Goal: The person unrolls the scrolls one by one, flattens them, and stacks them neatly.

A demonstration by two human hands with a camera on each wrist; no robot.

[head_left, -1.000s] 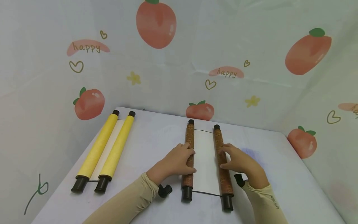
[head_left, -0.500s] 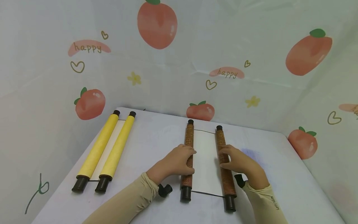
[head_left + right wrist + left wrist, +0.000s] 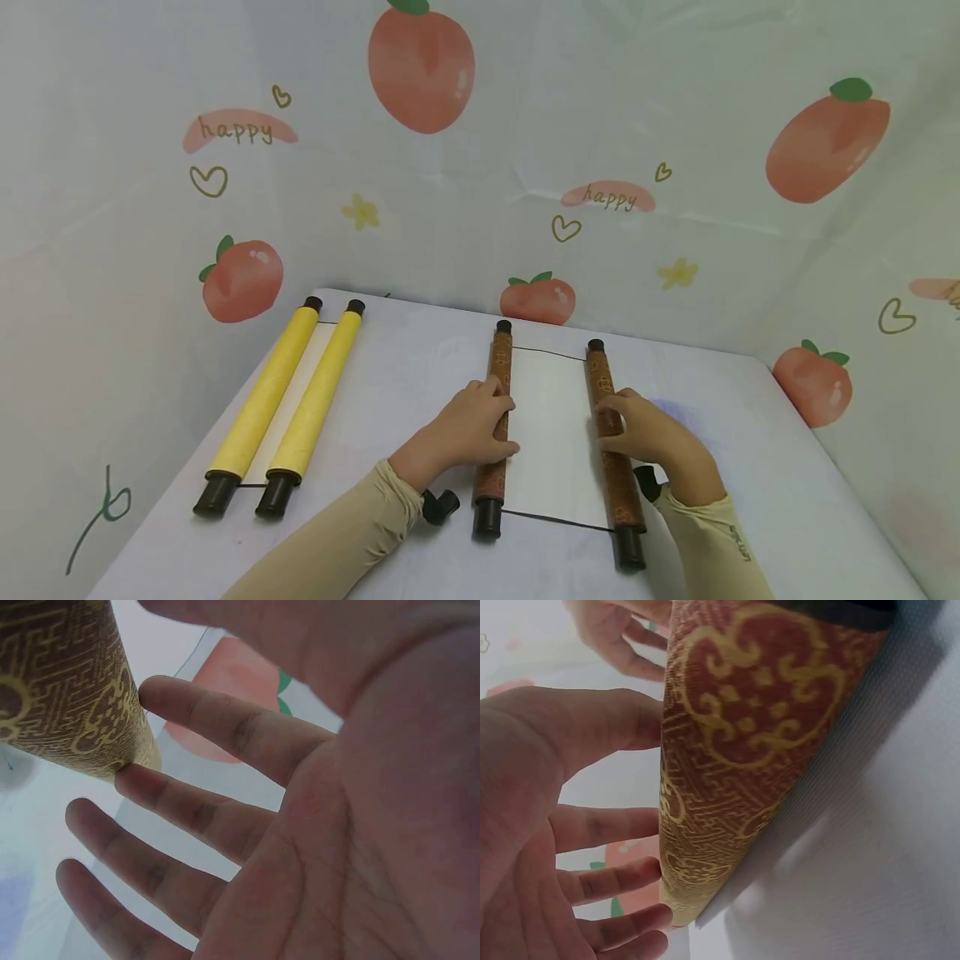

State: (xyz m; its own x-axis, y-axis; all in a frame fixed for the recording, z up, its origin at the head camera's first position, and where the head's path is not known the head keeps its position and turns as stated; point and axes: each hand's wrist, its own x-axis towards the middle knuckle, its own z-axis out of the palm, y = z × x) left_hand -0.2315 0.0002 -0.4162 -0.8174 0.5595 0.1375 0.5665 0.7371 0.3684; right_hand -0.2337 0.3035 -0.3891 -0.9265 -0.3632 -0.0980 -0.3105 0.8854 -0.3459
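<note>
A hand scroll with brown, gold-patterned rollers and black end knobs lies partly unrolled, its blank white paper (image 3: 557, 433) between the rollers. My left hand (image 3: 468, 425) lies across the left roller (image 3: 501, 358), thumb and fingertips reaching its inner edge. In the left wrist view the thumb and fairly straight fingers (image 3: 607, 825) touch this roller's patterned surface. On the other side, my right hand (image 3: 654, 433) reaches over the right roller (image 3: 622, 492) with thumb and fingertips. Its fingers (image 3: 202, 802) look extended in the right wrist view, two tips against the roller.
A second scroll with yellow rollers (image 3: 315, 392) lies partly open at the table's left. The white table (image 3: 420, 350) meets a fruit-printed backdrop (image 3: 465, 183) at its far edge. Small black devices (image 3: 439, 507) sit at both wrists.
The brown rollers have moved apart, the left one leftward and the right one rightward, each with its hand. More white paper shows between them. The yellow scroll has stayed put.
</note>
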